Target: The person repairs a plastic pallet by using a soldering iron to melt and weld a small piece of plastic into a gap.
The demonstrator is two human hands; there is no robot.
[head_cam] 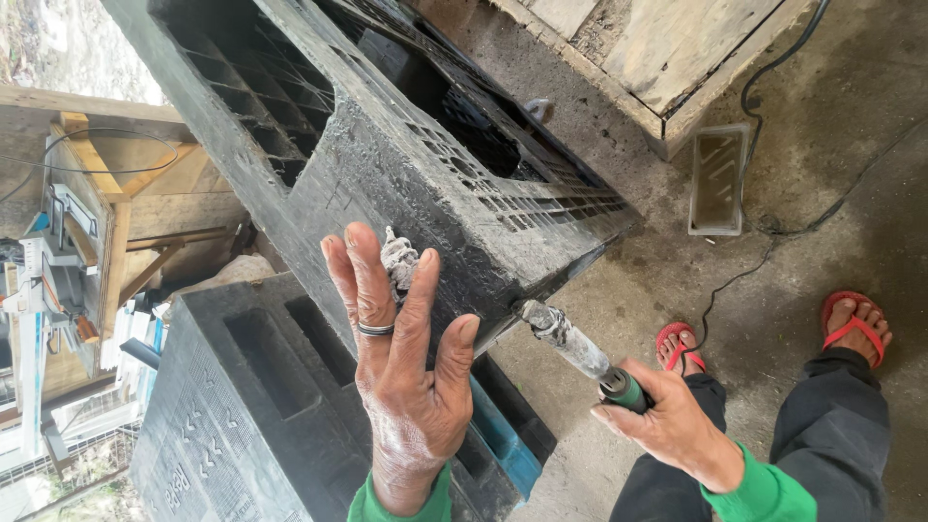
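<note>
My left hand (401,367) is raised with fingers spread, a ring on one finger, and a small grey lump of material (397,259) pinched between two fingers. It sits against the side of a black plastic pallet (387,145) that stands tilted on edge. My right hand (672,425) grips a soldering-iron-like tool with a green handle (623,387); its crusted grey shaft (561,333) points up-left, and the tip touches the pallet's lower edge. Both sleeves are green.
A second black pallet (242,406) lies below, with a blue one (507,449) under it. A wooden pallet (657,48) lies at top right on the concrete floor, beside a rectangular tray (717,179) and a black cable (764,242). My feet wear red sandals (851,324). Wooden framing (106,193) stands at left.
</note>
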